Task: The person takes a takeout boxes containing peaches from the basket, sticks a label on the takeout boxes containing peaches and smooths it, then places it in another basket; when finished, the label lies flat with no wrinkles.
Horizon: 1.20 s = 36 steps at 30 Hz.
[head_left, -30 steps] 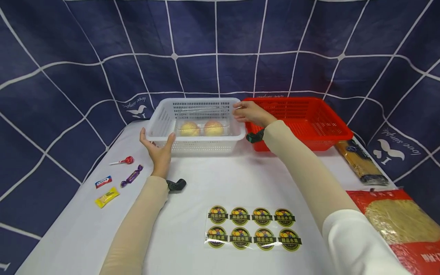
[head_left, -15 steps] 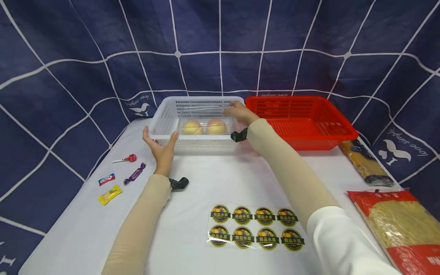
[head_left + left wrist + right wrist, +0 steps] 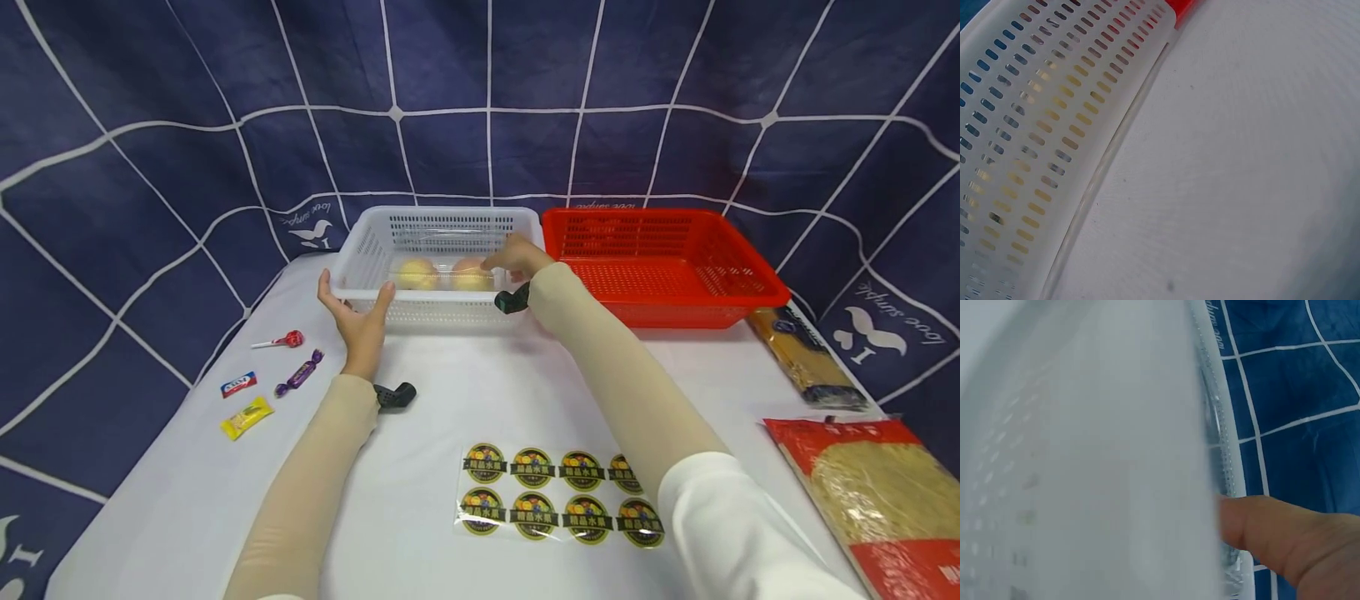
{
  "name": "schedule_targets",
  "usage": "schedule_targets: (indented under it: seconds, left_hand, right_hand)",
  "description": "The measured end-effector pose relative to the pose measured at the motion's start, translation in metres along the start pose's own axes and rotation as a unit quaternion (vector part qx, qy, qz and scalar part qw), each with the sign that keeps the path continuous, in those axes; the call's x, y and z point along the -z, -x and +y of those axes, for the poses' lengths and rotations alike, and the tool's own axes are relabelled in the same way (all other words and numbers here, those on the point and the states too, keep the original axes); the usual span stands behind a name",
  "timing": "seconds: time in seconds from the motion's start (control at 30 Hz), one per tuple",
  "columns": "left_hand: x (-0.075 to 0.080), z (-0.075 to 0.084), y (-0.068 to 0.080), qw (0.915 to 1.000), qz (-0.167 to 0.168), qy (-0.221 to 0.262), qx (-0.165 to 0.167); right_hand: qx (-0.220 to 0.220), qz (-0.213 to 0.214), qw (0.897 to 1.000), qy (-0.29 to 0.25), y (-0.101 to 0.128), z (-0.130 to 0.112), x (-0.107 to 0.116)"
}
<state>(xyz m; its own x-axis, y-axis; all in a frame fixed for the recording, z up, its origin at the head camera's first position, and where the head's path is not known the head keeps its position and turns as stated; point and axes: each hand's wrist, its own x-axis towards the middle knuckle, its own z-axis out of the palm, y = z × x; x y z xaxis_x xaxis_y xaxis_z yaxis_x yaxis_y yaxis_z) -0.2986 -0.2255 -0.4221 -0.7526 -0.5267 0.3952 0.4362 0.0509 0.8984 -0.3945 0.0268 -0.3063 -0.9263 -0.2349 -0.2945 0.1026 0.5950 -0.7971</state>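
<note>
A white plastic basket (image 3: 450, 312) stands at the back of the table. Inside lies a clear plastic box (image 3: 444, 287) with two yellowish, peach-like fruits (image 3: 417, 273). My left hand (image 3: 360, 321) is at the basket's front left corner, thumb and forefinger spread along its rim. In the left wrist view, the perforated wall (image 3: 1060, 125) shows, but no fingers. My right hand (image 3: 517, 257) reaches over the basket's right end, fingers bent down at the box's right end. Its thumb (image 3: 1260, 525) disappears behind the basket rim in the right wrist view; its fingertips are hidden.
A red basket (image 3: 652, 315) adjoins the white one. At left lie a lollipop (image 3: 288, 339) and several wrapped candies (image 3: 300, 372). A sheet of round fruit stickers (image 3: 558, 492) lies in front. Bags of dry food (image 3: 885, 483) line the right side; the curtain (image 3: 442, 75) hangs behind.
My right hand has moved left and lower, from the white basket's right rim to the box's right end. My left hand has stayed at the corner. The view has shifted slightly.
</note>
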Motion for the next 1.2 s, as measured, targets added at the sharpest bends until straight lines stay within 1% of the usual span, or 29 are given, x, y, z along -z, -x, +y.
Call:
schedule_targets:
  seconds: [0.1,0.23,0.33,0.47,0.67,0.73,0.8,0.93,1.0,1.2]
  left_hand:
    - [0.0,0.001,0.0,1.0,0.003,-0.003,0.003]
    - [0.001,0.003,0.0,0.9999,0.006,-0.008,0.004]
    - [0.001,0.005,0.001,0.9999,0.007,-0.008,0.007]
    - [0.0,0.004,0.002,0.9999,0.005,-0.003,0.008]
    - [0.0,0.002,0.0,1.0,0.006,-0.002,0.006]
    - [-0.001,0.003,-0.001,0.9999,0.008,0.002,0.008]
    - [-0.002,0.003,-0.002,0.9999,0.008,0.004,0.008]
    - [-0.002,0.002,-0.002,1.0,0.006,-0.002,0.006]
    - [-0.001,0.002,-0.001,0.9999,0.005,-0.007,0.005]
    - [0.0,0.003,0.001,0.9999,0.006,-0.008,0.005]
  right_hand:
    - [-0.009,-0.016,1.0,-0.022,-0.001,0.004,-0.004]
    - [-0.024,-0.036,0.995,-0.091,-0.003,0.009,-0.009]
    - [-0.025,-0.033,0.991,-0.128,-0.006,0.012,-0.014]
    - [-0.017,-0.032,0.99,-0.134,-0.007,0.015,-0.015]
    - [-0.016,-0.05,0.989,-0.135,-0.008,0.016,-0.013]
    - [-0.014,-0.055,0.987,-0.148,-0.008,0.016,-0.012]
    - [-0.011,-0.057,0.983,-0.177,-0.008,0.016,-0.012]
    - [-0.002,-0.049,0.967,-0.25,-0.008,0.015,-0.012]
    - [0.007,-0.043,0.962,-0.271,-0.008,0.015,-0.012]
    - [0.055,-0.01,0.966,-0.252,-0.004,0.011,-0.014]
